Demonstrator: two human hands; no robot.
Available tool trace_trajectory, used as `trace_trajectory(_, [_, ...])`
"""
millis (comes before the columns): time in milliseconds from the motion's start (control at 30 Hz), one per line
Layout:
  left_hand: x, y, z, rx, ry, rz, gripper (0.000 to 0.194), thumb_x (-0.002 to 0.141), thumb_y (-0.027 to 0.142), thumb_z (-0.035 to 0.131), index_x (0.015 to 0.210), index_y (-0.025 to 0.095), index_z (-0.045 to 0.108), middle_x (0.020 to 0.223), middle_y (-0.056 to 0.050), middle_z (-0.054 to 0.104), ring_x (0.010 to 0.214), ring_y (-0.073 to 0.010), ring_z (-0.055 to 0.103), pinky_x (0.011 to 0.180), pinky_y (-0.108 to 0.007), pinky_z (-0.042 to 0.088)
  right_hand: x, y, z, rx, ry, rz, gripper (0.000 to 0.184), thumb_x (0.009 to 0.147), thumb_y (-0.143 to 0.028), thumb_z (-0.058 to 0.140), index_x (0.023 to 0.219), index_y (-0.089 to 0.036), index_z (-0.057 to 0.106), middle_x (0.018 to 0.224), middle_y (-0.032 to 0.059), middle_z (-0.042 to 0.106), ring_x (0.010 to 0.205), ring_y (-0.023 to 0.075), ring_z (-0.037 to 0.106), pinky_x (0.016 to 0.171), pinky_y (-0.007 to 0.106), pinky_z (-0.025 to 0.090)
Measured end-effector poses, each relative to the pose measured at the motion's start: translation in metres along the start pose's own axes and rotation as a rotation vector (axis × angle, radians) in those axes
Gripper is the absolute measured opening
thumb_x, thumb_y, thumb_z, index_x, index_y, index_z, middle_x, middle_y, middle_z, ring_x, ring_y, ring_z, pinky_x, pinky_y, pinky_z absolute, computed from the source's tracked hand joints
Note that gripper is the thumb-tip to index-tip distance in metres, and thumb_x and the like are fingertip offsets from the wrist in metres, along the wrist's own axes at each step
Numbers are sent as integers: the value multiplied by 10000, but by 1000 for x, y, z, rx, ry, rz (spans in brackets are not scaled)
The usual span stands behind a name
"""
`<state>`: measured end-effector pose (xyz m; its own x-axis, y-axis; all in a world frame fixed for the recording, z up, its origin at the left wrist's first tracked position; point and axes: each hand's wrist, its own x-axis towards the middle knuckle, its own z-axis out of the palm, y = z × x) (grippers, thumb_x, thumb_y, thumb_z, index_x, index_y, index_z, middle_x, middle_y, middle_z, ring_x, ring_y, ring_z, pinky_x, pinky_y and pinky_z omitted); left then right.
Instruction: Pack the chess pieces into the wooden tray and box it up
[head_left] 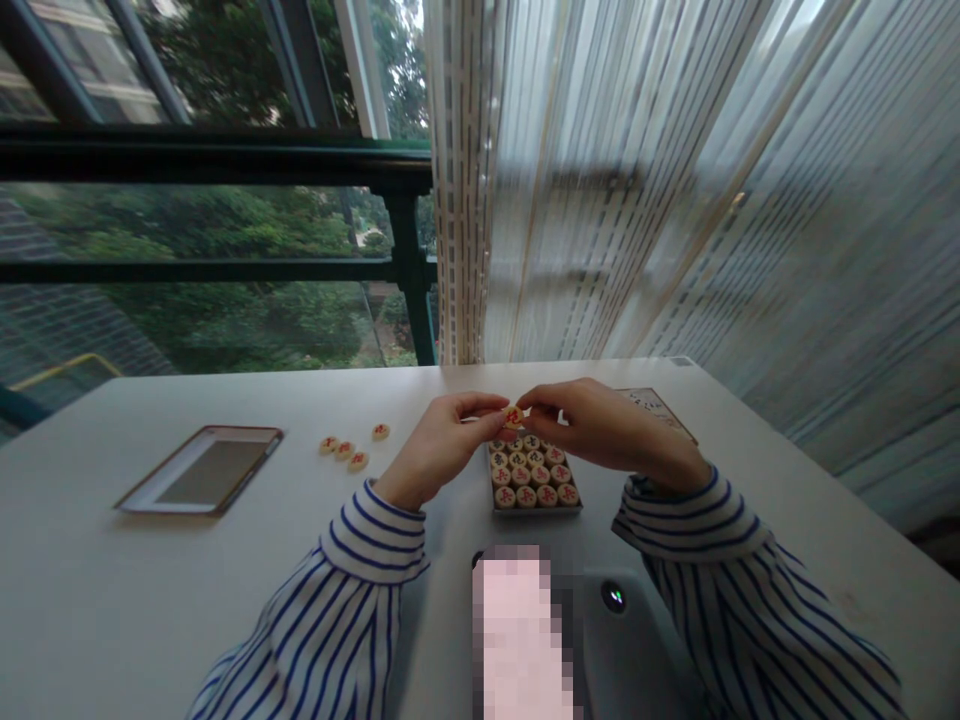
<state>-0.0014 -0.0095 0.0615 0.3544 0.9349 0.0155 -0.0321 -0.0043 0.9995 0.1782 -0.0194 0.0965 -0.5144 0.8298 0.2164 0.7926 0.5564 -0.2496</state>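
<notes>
Pinching one little red-marked piece (pixel 513 417) with both the left hand (pixel 454 440) and the right hand (pixel 600 425), up over the far part of a shallow box (pixel 536 512). Looking down at rows of packed discs (pixel 526 496) in there, lettered in red or black, and partly hidden behind the hands. Also spotting four loose pieces (pixel 358 461) left of the box on the white table (pixel 300 620), then an open tray (pixel 217 470) farther left. Can't read the printed card (pixel 652 402) partly behind the right hand. Wearing blue-striped sleeves (pixel 337 590), btw.
</notes>
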Motion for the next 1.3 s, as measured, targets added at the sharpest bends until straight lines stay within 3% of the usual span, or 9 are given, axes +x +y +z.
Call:
trace_trajectory(500, [3, -7, 8, -142, 100, -66, 261, 682, 195, 658, 912, 71, 645, 768, -69, 660, 697, -111, 594, 746, -286, 463, 2, 2, 2, 33, 24, -18, 242, 812, -286, 475, 1006, -222, 605, 816, 6, 649, 719, 127, 563, 637, 230, 384])
trace_trajectory(1300, [4, -12, 8, -169, 85, -67, 260, 653, 181, 674, 887, 69, 655, 774, -79, 677, 712, -120, 604, 747, -278, 459, 4, 5, 5, 22, 17, -70, 228, 811, -282, 490, 990, -211, 613, 862, 25, 644, 769, 140, 560, 679, 243, 402])
